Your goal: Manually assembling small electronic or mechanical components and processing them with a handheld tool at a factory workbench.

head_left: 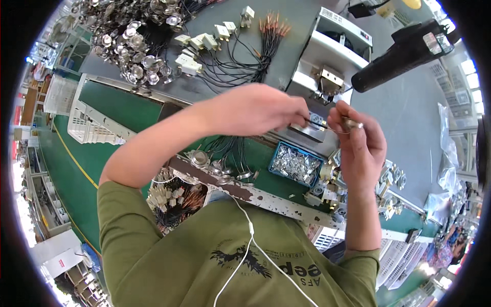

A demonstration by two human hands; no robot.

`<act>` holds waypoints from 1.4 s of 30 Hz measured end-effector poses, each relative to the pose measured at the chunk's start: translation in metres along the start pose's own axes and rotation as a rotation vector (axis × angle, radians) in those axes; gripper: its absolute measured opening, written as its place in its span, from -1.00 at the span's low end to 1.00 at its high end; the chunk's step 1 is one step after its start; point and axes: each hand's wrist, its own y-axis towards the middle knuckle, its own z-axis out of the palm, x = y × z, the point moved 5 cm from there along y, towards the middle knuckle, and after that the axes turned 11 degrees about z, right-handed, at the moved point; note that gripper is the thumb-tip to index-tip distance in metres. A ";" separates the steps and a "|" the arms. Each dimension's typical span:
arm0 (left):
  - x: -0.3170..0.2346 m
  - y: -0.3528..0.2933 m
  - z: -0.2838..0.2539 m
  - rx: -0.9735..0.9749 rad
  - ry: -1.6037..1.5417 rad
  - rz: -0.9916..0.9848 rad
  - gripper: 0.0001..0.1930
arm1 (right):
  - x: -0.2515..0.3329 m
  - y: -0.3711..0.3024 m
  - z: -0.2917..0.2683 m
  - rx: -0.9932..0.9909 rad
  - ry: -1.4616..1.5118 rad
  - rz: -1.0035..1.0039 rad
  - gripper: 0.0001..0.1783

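My left hand [263, 110] is closed, its fingertips pinching a thin black wire [318, 124] that runs toward my right hand. Between the thumb and fingers of my right hand [363, 146] is a small round metal part [351, 124], which the fingers partly cover. Whether the wire is joined to that part I cannot tell. Just beyond both hands stands a small bench machine [332, 51] with a metal head [331, 79]. Below them sits a blue tray [271, 165] of small shiny metal pieces.
Round metal parts with black wires [135, 51] are heaped at the far left, beside white connectors [204, 42] and a wire bundle [273, 28]. A black cylindrical tool [399, 59] juts in from the right. More round metal parts [200, 158] lie nearer me; metal fittings [391, 187] lie right.
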 end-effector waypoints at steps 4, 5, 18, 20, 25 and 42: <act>0.008 -0.008 0.001 0.108 0.282 0.074 -0.84 | 0.019 0.001 0.012 0.094 -0.642 0.123 -0.89; 0.005 -0.010 -0.002 0.132 0.429 0.165 -0.82 | 0.021 0.009 0.007 0.089 -0.639 0.136 -0.89; -0.009 0.007 -0.001 -0.078 0.585 0.190 -0.71 | -0.012 -0.017 0.008 -0.209 -0.409 0.081 -0.52; -0.008 0.006 0.000 -0.028 0.606 0.214 -0.71 | -0.005 -0.008 0.008 -0.085 -0.526 0.125 -0.52; -0.009 0.003 0.011 0.057 0.601 0.240 -0.70 | -0.006 0.009 0.013 0.321 -0.803 0.073 -0.52; -0.012 0.005 0.029 0.247 0.274 0.179 -0.70 | -0.009 -0.034 -0.036 -0.184 -0.387 -0.149 -0.75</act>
